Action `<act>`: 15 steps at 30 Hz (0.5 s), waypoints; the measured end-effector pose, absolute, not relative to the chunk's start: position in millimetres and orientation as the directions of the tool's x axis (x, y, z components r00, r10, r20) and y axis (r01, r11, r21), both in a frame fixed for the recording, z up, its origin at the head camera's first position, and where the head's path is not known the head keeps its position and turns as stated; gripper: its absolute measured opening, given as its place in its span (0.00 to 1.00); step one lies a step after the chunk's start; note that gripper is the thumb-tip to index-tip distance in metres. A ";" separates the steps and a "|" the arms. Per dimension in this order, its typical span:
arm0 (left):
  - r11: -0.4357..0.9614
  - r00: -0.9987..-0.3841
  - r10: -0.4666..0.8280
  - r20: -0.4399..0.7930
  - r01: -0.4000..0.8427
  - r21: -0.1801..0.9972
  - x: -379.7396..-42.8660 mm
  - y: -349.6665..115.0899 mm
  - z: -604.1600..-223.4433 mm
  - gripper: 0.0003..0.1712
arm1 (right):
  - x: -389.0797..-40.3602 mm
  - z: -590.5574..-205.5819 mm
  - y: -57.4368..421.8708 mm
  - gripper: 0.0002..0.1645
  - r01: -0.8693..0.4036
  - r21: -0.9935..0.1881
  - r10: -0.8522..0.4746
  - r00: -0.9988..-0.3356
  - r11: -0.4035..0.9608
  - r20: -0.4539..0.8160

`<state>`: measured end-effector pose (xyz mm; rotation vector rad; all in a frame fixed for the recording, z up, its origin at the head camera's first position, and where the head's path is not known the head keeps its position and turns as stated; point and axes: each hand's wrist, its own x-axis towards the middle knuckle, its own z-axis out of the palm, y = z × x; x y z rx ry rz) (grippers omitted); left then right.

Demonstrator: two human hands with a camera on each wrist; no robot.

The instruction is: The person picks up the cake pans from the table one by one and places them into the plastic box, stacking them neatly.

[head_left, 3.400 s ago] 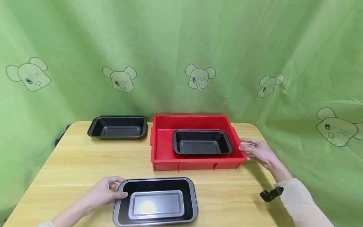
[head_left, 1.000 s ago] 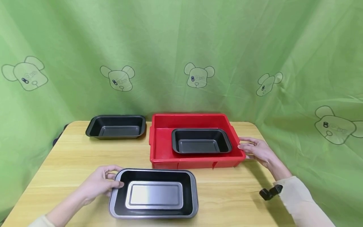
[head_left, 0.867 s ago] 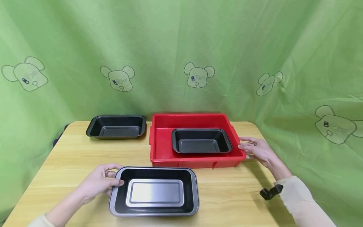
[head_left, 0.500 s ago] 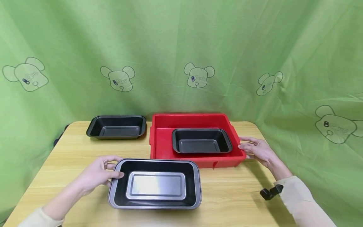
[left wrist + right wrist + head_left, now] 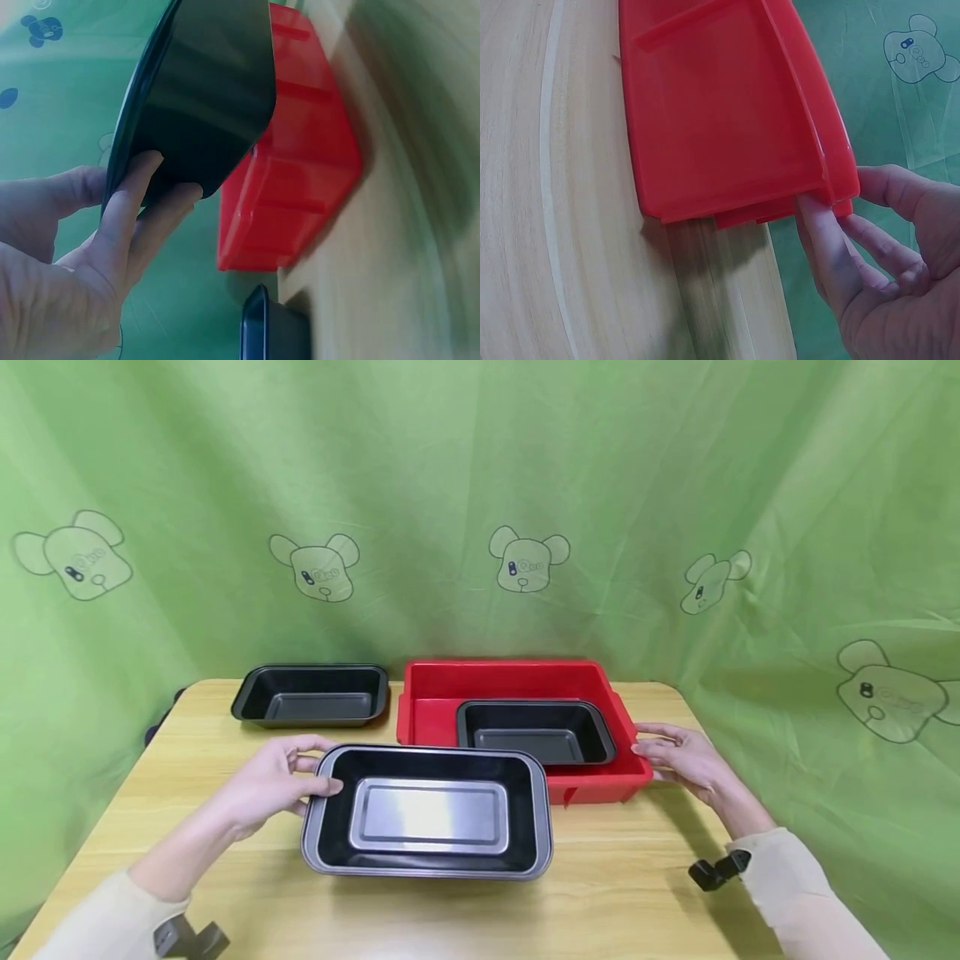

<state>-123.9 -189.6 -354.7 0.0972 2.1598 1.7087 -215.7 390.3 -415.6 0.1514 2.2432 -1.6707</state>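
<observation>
A dark loaf pan (image 5: 429, 815) hangs above the table, its inside facing the head camera. My left hand (image 5: 270, 787) pinches its left rim, thumb inside; the left wrist view shows the fingers against the pan's outer wall (image 5: 214, 97). Behind it stands a red plastic bin (image 5: 433, 714), its front left part covered by the raised pan. Inside the bin sits a second loaf pan (image 5: 536, 745), partly hidden at its lower left. My right hand (image 5: 686, 764) grips the bin's right rim, with the thumb over the edge and fingers beneath in the right wrist view.
Another loaf pan (image 5: 311, 695) rests at the table's back left, beside the bin. The wooden table (image 5: 622, 868) ends at a green curtain (image 5: 420, 468) hanging behind and at both sides. A black wrist device (image 5: 716, 870) is on the right sleeve.
My left hand has lifted the loaf pan off the table's front, moving it forward and slightly right, so it overlaps the bin in view. The right hand and bin have stayed put.
</observation>
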 end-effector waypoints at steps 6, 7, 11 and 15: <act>0.241 -0.931 0.283 -0.232 -0.165 0.956 -135.7 -178.9 -348.7 0.31 | -214.5 -415.3 390.7 0.46 0.283 -0.914 -0.114 -0.938 0.291 -0.327; 0.237 -0.931 0.283 -0.228 -0.163 0.958 -137.7 -176.9 -348.1 0.31 | -214.4 -415.0 390.5 0.46 0.285 -0.914 -0.112 -0.938 0.288 -0.327; 0.242 -0.936 0.278 -0.215 -0.149 0.959 -145.7 -169.1 -346.4 0.32 | -214.4 -414.4 389.9 0.47 0.287 -0.914 -0.113 -0.937 0.287 -0.330; 0.249 -0.940 0.276 -0.200 -0.131 0.960 -154.3 -162.4 -345.0 0.32 | -215.0 -414.8 390.1 0.47 0.295 -0.912 -0.112 -0.935 0.287 -0.337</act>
